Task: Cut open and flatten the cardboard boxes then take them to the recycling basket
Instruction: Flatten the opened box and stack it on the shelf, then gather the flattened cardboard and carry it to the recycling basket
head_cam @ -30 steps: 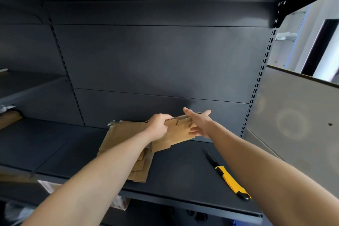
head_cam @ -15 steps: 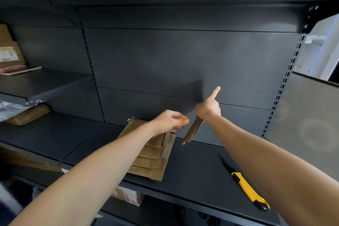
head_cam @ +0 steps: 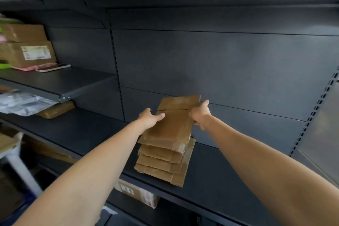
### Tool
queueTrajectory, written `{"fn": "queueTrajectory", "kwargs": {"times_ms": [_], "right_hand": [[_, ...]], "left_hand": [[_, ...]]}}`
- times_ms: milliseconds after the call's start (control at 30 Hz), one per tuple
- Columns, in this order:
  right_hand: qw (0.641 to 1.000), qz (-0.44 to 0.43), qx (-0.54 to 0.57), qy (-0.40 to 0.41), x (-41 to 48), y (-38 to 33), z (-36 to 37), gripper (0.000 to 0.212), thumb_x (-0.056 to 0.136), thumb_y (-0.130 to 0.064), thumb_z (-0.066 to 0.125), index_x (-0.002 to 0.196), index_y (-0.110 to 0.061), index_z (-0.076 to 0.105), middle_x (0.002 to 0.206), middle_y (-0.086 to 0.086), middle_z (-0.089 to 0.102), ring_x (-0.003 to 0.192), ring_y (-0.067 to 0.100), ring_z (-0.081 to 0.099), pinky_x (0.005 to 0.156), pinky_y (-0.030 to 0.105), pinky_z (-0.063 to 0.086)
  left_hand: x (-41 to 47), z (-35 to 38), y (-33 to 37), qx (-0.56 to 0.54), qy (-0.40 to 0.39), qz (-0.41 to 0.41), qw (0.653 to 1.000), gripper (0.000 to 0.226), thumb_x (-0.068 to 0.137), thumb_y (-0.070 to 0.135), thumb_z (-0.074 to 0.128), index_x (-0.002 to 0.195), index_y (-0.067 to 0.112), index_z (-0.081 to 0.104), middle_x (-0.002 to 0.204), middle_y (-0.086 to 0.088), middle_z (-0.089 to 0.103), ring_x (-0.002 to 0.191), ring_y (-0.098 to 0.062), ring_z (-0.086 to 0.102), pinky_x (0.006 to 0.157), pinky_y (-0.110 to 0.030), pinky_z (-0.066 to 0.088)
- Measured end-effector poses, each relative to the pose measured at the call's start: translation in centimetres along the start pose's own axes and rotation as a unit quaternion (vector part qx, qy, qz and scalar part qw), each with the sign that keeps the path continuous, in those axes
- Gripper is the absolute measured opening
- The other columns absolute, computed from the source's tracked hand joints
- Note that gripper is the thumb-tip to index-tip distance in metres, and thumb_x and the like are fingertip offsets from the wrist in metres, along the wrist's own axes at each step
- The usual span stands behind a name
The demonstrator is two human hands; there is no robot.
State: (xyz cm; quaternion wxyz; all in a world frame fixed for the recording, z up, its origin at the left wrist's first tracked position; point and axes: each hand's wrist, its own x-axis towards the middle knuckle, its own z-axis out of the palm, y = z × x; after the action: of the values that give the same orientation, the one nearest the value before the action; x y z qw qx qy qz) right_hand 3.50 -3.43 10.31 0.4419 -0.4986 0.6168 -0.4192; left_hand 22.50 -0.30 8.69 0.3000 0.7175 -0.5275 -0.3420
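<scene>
Centre of the frame: flattened box (head_cam: 174, 123), tilted, far end raised toward the back panel (head_cam: 229, 71), near end over the top of the stack of flattened cardboard (head_cam: 161, 166). Gripped at both long edges: left hand (head_cam: 150, 118) curled round the left edge with thumb laid on top, right hand (head_cam: 200, 113) clamped on the right edge, one finger stretched up along it. Below, stack lying flat on the dark shelf (head_cam: 229, 168), lowest sheet just short of the front lip. Open shelf surface right of the stack, out to the perforated upright (head_cam: 314, 108) at the right of the frame; more to the left. Open air above the box up to the next shelf overhead. Upper left: a shorter shelf (head_cam: 60, 82) with a phone (head_cam: 53, 67) near the front edge and labelled cartons (head_cam: 27, 53) behind. Mid left: a silver bag (head_cam: 23, 102). Under the front lip, lower centre: a labelled box (head_cam: 135, 191).
</scene>
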Motion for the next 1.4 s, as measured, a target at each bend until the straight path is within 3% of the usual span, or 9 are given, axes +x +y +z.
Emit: {"fn": "queueTrajectory", "kwargs": {"times_ms": [100,233,367,500,733,867,1000,1300,1400], "right_hand": [[0.998,0.042,-0.013,-0.033,1.8,0.6,1.7,0.048,0.090,-0.001,0.050,0.136,-0.002,0.037,0.114,0.008,0.055,0.094,0.027,0.059,0.085,0.045,0.056],[0.997,0.065,-0.018,-0.032,3.3,1.4,3.1,0.028,0.092,-0.006,0.051,0.120,-0.005,0.049,0.106,0.015,0.064,0.093,0.029,0.066,0.080,0.045,0.058],[0.997,0.072,-0.002,-0.035,4.5,2.2,3.7,0.016,0.092,-0.001,0.052,0.107,-0.004,0.054,0.108,0.017,0.065,0.098,0.033,0.065,0.085,0.050,0.056],[0.994,0.091,-0.024,-0.046,5.4,2.9,3.9,0.017,0.094,-0.005,0.054,0.109,0.000,0.059,0.106,0.015,0.066,0.103,0.031,0.065,0.088,0.040,0.055],[0.982,0.149,-0.093,-0.065,6.5,5.6,5.7,0.045,0.089,-0.026,0.067,0.125,-0.003,0.054,0.124,0.012,0.059,0.113,0.031,0.058,0.092,0.039,0.051],[0.972,0.198,-0.113,-0.063,6.5,7.1,6.9,0.076,0.083,-0.037,0.071,0.144,-0.010,0.035,0.145,0.014,0.041,0.129,0.036,0.043,0.103,0.052,0.042],[0.954,0.251,-0.137,-0.093,6.6,8.6,8.0,0.068,0.095,-0.023,0.060,0.150,-0.008,0.023,0.154,0.016,0.027,0.140,0.039,0.029,0.110,0.057,0.029],[0.896,0.249,-0.351,-0.112,7.2,11.3,10.1,0.057,0.099,-0.025,0.052,0.144,0.004,0.030,0.141,0.025,0.046,0.128,0.036,0.048,0.101,0.042,0.042],[0.896,0.243,-0.355,-0.111,7.4,12.0,10.4,0.058,0.098,-0.024,0.054,0.143,0.005,0.031,0.141,0.025,0.046,0.128,0.036,0.048,0.103,0.042,0.041]], "left_hand": [[0.7,-0.8,-1.1,-0.010,-0.004,-0.028,1.000,0.093,0.088,0.055,0.059,0.154,0.013,0.009,0.160,-0.008,0.014,0.145,-0.030,0.021,0.115,-0.045,0.026],[1.7,-1.1,-2.1,-0.040,-0.026,-0.052,0.998,0.092,0.088,0.053,0.061,0.154,0.013,0.012,0.159,-0.009,0.020,0.143,-0.030,0.026,0.114,-0.047,0.029],[3.0,-0.7,-2.7,-0.038,-0.019,-0.037,0.998,0.075,0.091,0.038,0.063,0.148,0.006,0.028,0.152,-0.011,0.034,0.136,-0.030,0.038,0.106,-0.040,0.036],[4.9,-0.2,-3.5,-0.044,-0.039,-0.035,0.998,0.036,0.089,0.030,0.068,0.114,0.008,0.056,0.120,-0.003,0.054,0.113,-0.026,0.054,0.099,-0.038,0.044],[8.7,1.2,-5.8,0.016,-0.089,-0.030,0.995,0.051,0.088,0.035,0.068,0.129,0.007,0.051,0.132,-0.006,0.054,0.117,-0.024,0.054,0.097,-0.032,0.043],[10.8,2.0,-7.3,0.052,-0.132,-0.044,0.989,0.094,0.077,0.056,0.070,0.147,0.009,0.030,0.150,-0.009,0.037,0.132,-0.028,0.042,0.107,-0.040,0.039],[13.0,3.5,-9.3,0.102,-0.180,-0.063,0.976,0.097,0.077,0.061,0.066,0.151,0.013,0.025,0.153,-0.009,0.033,0.135,-0.029,0.039,0.109,-0.044,0.037],[15.0,6.0,-12.4,0.161,-0.202,-0.069,0.964,0.078,0.084,0.036,0.073,0.145,0.006,0.034,0.145,-0.013,0.043,0.130,-0.030,0.045,0.102,-0.041,0.042],[15.5,6.5,-13.1,0.143,-0.194,-0.074,0.968,0.093,0.080,0.032,0.078,0.149,0.008,0.021,0.147,-0.013,0.039,0.131,-0.031,0.044,0.103,-0.044,0.043]]}}
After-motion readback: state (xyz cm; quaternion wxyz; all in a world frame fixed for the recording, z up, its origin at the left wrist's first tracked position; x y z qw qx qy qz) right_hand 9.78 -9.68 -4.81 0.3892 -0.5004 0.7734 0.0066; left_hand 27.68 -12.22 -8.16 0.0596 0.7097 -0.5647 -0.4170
